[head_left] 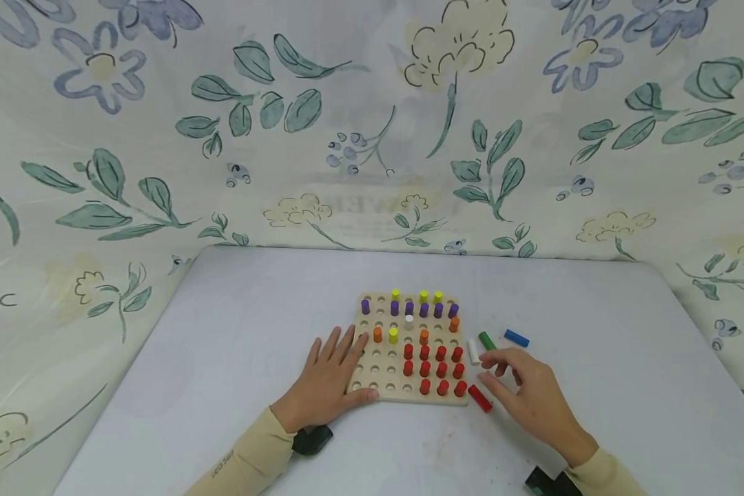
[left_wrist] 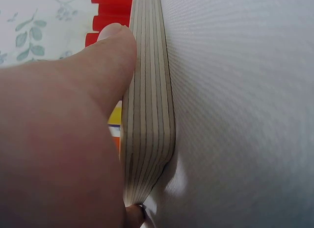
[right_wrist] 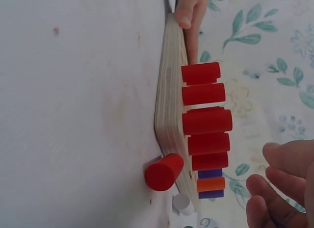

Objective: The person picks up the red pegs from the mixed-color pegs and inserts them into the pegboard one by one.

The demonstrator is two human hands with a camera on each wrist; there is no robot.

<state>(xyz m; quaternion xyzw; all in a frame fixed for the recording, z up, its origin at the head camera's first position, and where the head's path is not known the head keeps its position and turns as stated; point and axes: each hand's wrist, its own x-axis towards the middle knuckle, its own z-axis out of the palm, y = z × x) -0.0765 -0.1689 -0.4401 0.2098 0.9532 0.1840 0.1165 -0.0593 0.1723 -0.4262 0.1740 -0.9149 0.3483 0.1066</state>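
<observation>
A wooden pegboard [head_left: 382, 378] lies flat on the table, with red pegs [head_left: 441, 370] filling much of its near right part. Purple, yellow, orange and white pegs stand farther back. My left hand [head_left: 322, 386] rests on the board's left side, fingers spread, the thumb [left_wrist: 115, 56] against the near edge. To the right of the board, my right hand [head_left: 536, 399] hovers with loosely bent fingers; the right wrist view shows thumb and fingers apart, nothing between them. Nearby lie a loose red peg [head_left: 480, 398], a white peg [head_left: 473, 352] and a green peg [head_left: 487, 340], partly covered by the hand.
A loose blue peg [head_left: 517, 337] lies beyond the right hand. The white table [head_left: 223, 310] ends at the back against a flower-patterned cloth [head_left: 359, 89]. Dark wrist cameras [head_left: 313, 441] are worn at both sleeves.
</observation>
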